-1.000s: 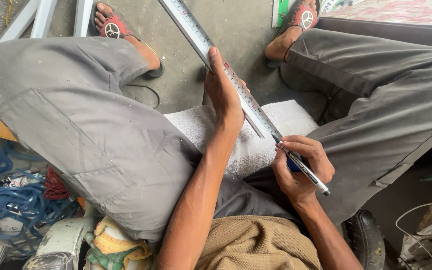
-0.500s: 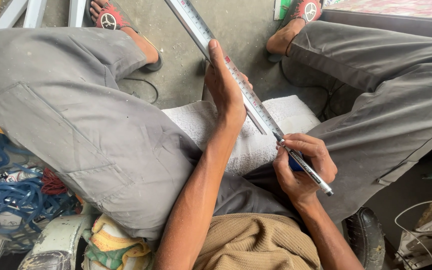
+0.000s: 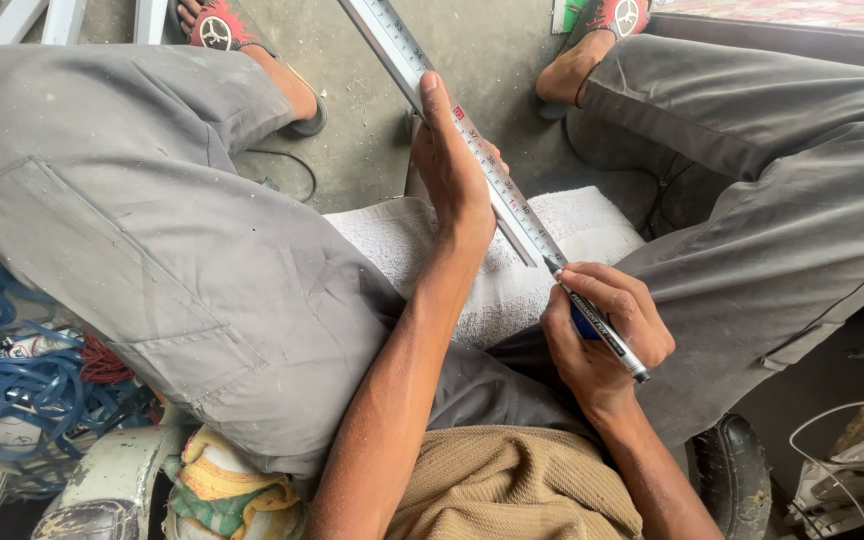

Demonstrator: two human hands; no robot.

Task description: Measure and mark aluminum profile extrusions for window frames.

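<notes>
White towel point(image 3: 422, 240) lies across the seat between the grey-trousered knees. Metal ruler point(image 3: 472, 150) runs diagonally from far left to near right over it. Left hand point(image 3: 452, 170) grasps the ruler's left edge. Right hand point(image 3: 602, 330) grips a marker pen point(image 3: 597, 322), tip apparently touching the ruler's near end.
</notes>
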